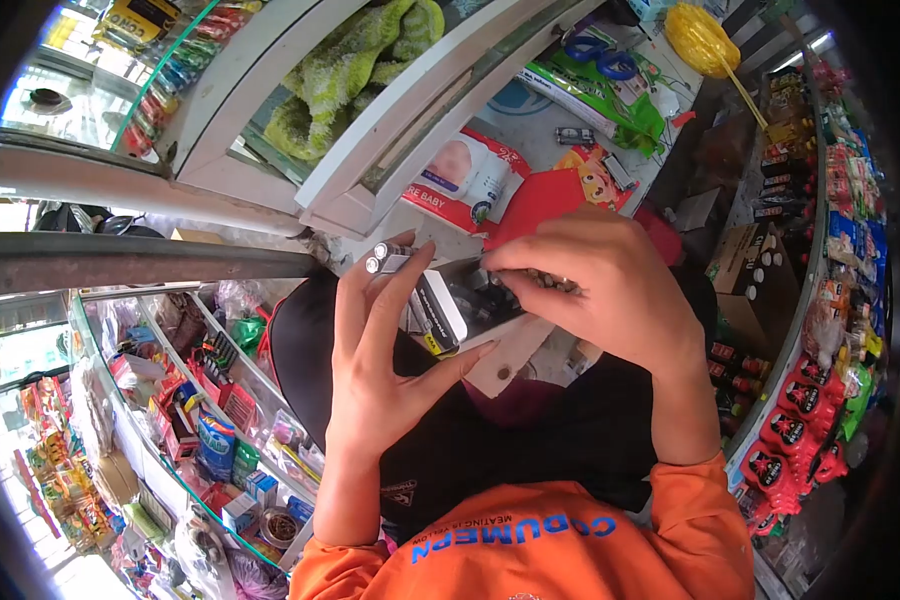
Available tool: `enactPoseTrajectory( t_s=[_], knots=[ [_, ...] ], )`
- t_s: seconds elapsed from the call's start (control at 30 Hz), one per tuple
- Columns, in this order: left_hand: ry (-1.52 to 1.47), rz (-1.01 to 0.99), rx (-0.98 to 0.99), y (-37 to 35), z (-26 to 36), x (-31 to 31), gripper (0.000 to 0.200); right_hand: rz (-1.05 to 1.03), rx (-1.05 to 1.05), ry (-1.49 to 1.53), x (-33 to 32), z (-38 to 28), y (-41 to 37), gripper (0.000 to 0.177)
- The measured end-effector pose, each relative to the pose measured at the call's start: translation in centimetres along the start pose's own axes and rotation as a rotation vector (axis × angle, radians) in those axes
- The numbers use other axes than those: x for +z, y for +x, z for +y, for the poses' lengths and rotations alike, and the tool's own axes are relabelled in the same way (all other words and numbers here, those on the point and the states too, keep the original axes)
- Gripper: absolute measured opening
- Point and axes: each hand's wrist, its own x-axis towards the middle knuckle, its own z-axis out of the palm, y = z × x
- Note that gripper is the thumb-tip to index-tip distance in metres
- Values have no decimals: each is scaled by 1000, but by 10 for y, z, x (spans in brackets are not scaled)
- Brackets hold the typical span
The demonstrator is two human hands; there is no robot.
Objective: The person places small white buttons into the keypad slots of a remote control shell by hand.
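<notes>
My left hand (370, 360) is closed around a small black-and-white box (443, 308) with a yellow patch at its lower end, tilted above my lap. A pair of cylindrical batteries (378, 262) sticks out between its fingers, silver ends showing. Bent over the box's right side, my right hand (600, 285) has its thumb and fingers drawn together at the dark contents. What it pinches is mostly hidden; small brownish-gold bits show under the fingers.
Ahead on the counter lie a red-and-white baby-product pack (470, 180), a red envelope (540, 205), a loose battery (574, 135), a green packet (610, 105) and blue-handled scissors (600, 55). A glass case (200, 400) stands left; shelves with red bottles (795, 420) stand right.
</notes>
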Motion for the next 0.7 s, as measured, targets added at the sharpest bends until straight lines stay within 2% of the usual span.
enactPoseTrajectory(
  t_s=[0.17, 0.37, 0.47, 0.53, 0.63, 0.7],
  knots=[
    [3, 41, 10, 2, 2, 1, 94, -103, 16, -51, -6, -5, 9, 22],
    [27, 17, -13, 0, 2, -1, 94, -175, 54, 54, -9, -5, 11, 23],
    [11, 24, -17, -1, 1, 0, 94, -160, 39, 40, -3, -6, 13, 19],
    [23, 18, -23, -2, 2, -1, 94, -91, -32, -133, -3, -12, 15, 19],
    [33, 4, -24, -1, 3, -3, 94, 17, -140, -181, 5, -9, 14, 22],
    [31, -3, -19, 0, 2, -2, 94, 17, -167, -236, 5, -8, 13, 21]
  ],
)
